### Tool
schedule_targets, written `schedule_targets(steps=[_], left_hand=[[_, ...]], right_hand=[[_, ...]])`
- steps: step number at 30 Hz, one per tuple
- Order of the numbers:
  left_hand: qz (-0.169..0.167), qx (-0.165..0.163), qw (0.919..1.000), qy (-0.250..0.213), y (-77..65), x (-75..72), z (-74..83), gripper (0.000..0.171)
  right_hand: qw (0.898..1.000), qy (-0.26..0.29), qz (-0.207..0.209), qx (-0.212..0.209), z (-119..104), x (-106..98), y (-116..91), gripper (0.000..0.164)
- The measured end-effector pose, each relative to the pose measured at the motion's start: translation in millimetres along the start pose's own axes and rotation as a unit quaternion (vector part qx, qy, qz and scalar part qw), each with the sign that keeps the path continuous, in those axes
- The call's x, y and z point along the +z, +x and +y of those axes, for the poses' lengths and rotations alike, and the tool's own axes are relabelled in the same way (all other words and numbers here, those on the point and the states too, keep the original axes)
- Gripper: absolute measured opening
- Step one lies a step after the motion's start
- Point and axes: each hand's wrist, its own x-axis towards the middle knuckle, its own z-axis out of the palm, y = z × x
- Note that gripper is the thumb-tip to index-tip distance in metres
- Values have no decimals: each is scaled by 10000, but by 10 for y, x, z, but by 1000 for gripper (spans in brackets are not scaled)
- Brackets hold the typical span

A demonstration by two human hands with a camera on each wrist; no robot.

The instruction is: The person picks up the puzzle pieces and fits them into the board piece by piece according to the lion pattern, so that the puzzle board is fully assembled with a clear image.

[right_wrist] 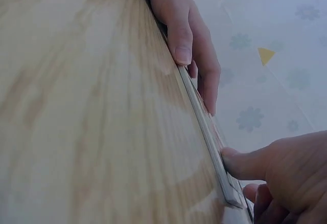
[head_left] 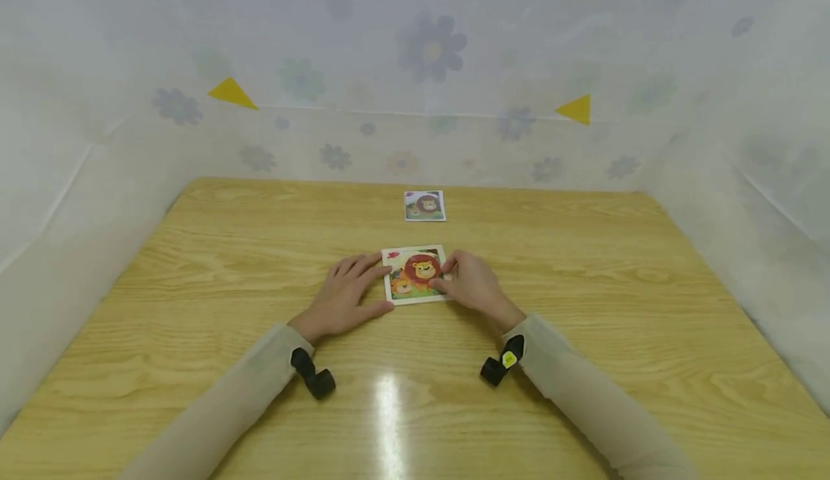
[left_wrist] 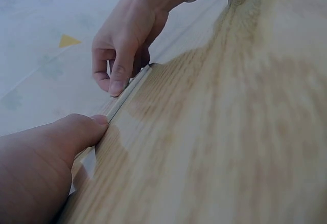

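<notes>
A small square lion picture puzzle [head_left: 415, 292] with a white border lies flat on the wooden table, a lion and a cub on its face. At its left edge my left hand [head_left: 346, 292] lies with fingers spread and straight, fingertips and thumb touching the border. My right hand [head_left: 476, 282] is at the right side, thumb and curled index finger pinching there and covering part of the picture. From the right wrist view, the puzzle's thick edge [right_wrist: 204, 132] runs between the left thumb and the right thumb [right_wrist: 245, 163]. Whether a separate piece is between the right fingers, I cannot tell.
Farther back on the table [head_left: 558, 242] lies a smaller card [head_left: 424, 206] with a matching lion picture. Flower-printed white sheeting [head_left: 363, 47] hangs behind and at both sides, with two yellow triangles [head_left: 577, 109] on it. Each wrist wears a black camera mount [head_left: 314, 375].
</notes>
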Motion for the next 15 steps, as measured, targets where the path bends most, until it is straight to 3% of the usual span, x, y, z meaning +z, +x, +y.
schedule_targets(steps=[5, 9, 15], left_hand=[[7, -1, 10000, 52, -11, 11, -16, 65], [20, -2, 10000, 55, -22, 26, -13, 65], [26, -63, 9999, -84, -33, 43, -3, 72]], right_hand=[[9996, -105, 58, -255, 67, 26, -18, 32], [9970, 601, 81, -471, 180, 40, -43, 26], [9821, 1729, 273, -690, 396, 6, -91, 14]])
